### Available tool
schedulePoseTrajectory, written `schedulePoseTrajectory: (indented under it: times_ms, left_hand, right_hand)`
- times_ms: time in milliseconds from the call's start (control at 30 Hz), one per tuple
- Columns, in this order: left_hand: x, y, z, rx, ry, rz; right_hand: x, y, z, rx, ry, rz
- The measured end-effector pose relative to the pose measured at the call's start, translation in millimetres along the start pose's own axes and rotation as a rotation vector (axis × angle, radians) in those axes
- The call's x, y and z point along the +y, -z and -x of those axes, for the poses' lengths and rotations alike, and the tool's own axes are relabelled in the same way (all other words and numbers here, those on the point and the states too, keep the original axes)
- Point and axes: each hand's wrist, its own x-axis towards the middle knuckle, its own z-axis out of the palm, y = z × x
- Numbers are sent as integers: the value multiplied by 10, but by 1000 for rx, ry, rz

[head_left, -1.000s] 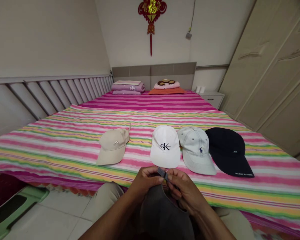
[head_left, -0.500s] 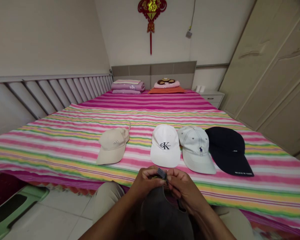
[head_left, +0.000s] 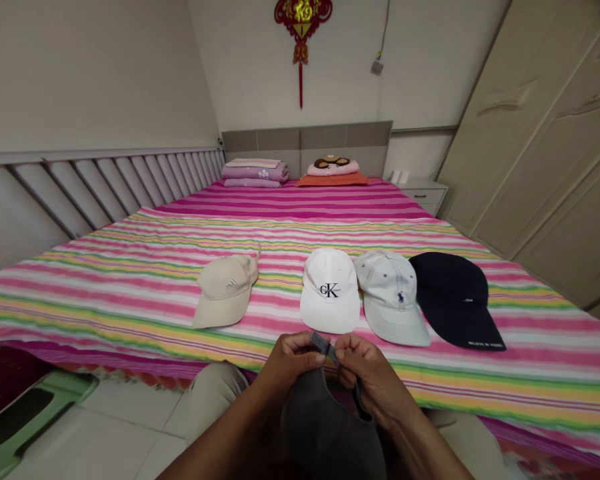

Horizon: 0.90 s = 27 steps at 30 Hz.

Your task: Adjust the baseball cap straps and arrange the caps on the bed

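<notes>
Low in the middle of the view, a dark grey cap (head_left: 325, 420) is held with its back opening facing up. My left hand (head_left: 293, 360) pinches one end of the cap's grey strap (head_left: 321, 343) between thumb and fingers. On the other side of the opening, my right hand (head_left: 363, 363) pinches the strap's other part. Just beyond my hands lies a white cap (head_left: 330, 300) with black letters. Right of it, a pale grey cap (head_left: 393, 300) with a small dark emblem touches a black cap (head_left: 455, 300). A beige cap (head_left: 226, 290) lies apart to the left.
The caps lie on a bed with a striped sheet (head_left: 145, 267). Folded purple bedding (head_left: 255, 175) and an orange and pink stack (head_left: 333, 179) stand by the headboard. A green stool (head_left: 55, 400) is at lower left; a wardrobe (head_left: 545, 147) lines the right.
More of the grey strap shows between my hands and it now spans from left to right fingers. The right-hand fingers have shifted slightly. The caps on the bed have stayed put.
</notes>
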Motion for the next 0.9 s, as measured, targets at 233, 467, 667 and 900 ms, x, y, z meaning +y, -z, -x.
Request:
schedulePoseTrajectory:
  times_ms: [233, 467, 667, 900]
  left_hand:
    - [-16, 32, 0, -58, -33, -31]
    - [-54, 22, -21, 67, -13, 92]
    - [-9, -16, -5, 10, -28, 104]
    - [-20, -3, -22, 12, -30, 116]
  right_hand:
    - [20, -10, -11, 24, 38, 52]
    - [-24, -40, 4, 38, 22, 47]
    - [-24, -62, 2, 32, 8, 26]
    - [-30, -63, -19, 45, 3, 32]
